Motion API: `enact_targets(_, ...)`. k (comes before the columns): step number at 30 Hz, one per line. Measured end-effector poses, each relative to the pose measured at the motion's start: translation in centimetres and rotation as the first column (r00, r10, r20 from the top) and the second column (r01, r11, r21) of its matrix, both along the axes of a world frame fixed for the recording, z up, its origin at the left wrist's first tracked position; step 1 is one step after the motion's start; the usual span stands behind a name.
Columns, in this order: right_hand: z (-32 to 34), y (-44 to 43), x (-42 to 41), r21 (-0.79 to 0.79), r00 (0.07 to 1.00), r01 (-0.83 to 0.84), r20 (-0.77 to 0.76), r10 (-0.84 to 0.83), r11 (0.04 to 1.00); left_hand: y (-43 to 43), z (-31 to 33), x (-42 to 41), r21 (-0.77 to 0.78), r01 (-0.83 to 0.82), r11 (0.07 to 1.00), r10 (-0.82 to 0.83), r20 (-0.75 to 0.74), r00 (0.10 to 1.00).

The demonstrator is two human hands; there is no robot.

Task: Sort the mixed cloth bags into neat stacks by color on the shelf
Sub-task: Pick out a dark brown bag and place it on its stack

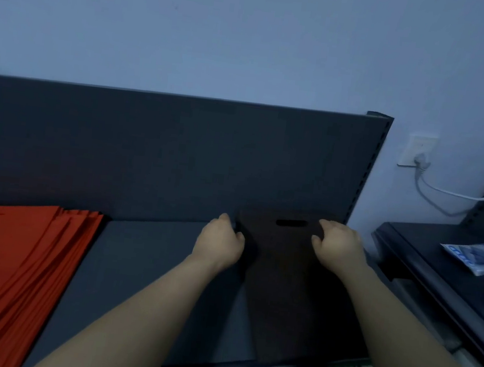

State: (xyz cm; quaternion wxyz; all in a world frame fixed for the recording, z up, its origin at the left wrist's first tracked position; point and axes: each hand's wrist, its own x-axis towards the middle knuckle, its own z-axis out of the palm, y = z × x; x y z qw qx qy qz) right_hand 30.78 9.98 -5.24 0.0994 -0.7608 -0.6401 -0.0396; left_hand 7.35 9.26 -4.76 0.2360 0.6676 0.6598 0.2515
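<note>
A dark brown cloth bag (284,278) with a cut-out handle slot lies flat on the right part of the dark shelf (141,262), its top edge near the back panel. My left hand (219,241) grips the bag's upper left corner. Curled fingers of my right hand (339,245) hold the upper right corner. A fanned stack of red cloth bags (14,263) lies on the left part of the shelf, apart from both hands.
The shelf's back panel (178,152) rises behind the bags, ending at a slotted upright (369,167). To the right stand a second dark shelf (436,266) with a blue-white packet (476,258), and a wall socket (419,152) with a white cable.
</note>
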Motion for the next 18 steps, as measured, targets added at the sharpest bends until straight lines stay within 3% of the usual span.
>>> enact_targets(5, -1.3, 2.9, 3.4, -0.119, 0.979, 0.069, -0.181, -0.090, 0.991, 2.8, -1.1, 2.6, -0.080, -0.009, 0.997, 0.006, -0.034, 0.999)
enact_targets(10, -2.1, 5.3, 4.8, -0.135, 0.885, 0.098, -0.441, -0.148, 0.986, 4.9, -1.8, 3.7, -0.117, -0.038, 0.992, 0.045, 0.056, 0.997)
enact_targets(18, -2.3, 6.8, 6.4, -0.127, 0.785, 0.113, -0.596, -0.167, 0.985, 5.6, -1.8, 4.4, -0.114, -0.067, 0.991, 0.085, 0.156, 0.984)
